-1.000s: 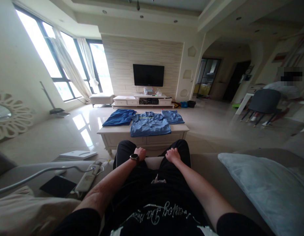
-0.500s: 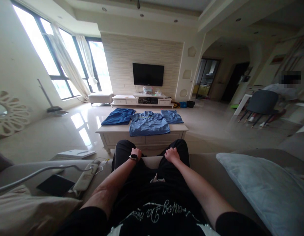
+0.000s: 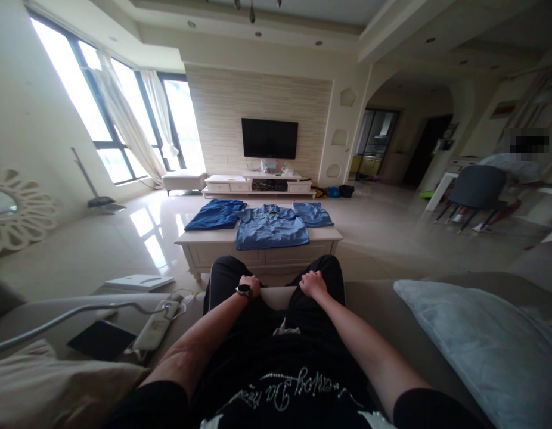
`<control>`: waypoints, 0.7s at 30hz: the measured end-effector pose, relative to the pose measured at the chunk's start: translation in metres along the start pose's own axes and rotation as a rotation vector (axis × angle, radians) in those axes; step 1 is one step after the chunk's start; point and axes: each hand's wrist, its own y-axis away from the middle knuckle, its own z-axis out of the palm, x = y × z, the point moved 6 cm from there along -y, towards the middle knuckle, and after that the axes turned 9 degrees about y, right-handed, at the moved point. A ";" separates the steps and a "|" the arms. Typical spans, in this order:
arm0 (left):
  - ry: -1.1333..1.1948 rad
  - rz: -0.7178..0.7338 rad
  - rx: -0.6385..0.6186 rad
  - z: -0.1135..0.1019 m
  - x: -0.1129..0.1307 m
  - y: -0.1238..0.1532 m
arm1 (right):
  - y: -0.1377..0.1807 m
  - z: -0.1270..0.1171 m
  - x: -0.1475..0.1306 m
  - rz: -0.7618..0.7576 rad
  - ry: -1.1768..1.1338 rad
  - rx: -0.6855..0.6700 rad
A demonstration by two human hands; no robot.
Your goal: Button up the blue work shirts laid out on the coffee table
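My left hand (image 3: 250, 285), with a dark round watch (image 3: 244, 289) at the wrist, rests palm down on my left thigh. My right hand (image 3: 312, 283) lies on my right thigh, fingers loosely bent over the dark trousers (image 3: 332, 275). Neither hand holds anything. Beyond my knees, a light blue short-sleeved shirt (image 3: 273, 229) is spread on a low white table (image 3: 195, 247), its lower edge hanging over the near side. A darker blue folded garment (image 3: 213, 215) lies to its left, and another light blue folded garment (image 3: 312, 213) to its right.
Beside me on the sofa are a black tablet-like object (image 3: 101, 341), a white power strip (image 3: 156, 326) and a pale cushion (image 3: 477, 345). A television (image 3: 269, 138) hangs above a white cabinet (image 3: 235, 186). At far right a person (image 3: 521, 167) sits on a grey chair (image 3: 478, 187).
The view has shifted very slightly, so everything sits a little lower in the picture. Both hands stay resting on my thighs, and the clothes have not moved.
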 end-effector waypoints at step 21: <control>-0.006 0.029 0.122 0.001 0.003 0.002 | -0.001 0.000 -0.001 0.003 -0.001 0.023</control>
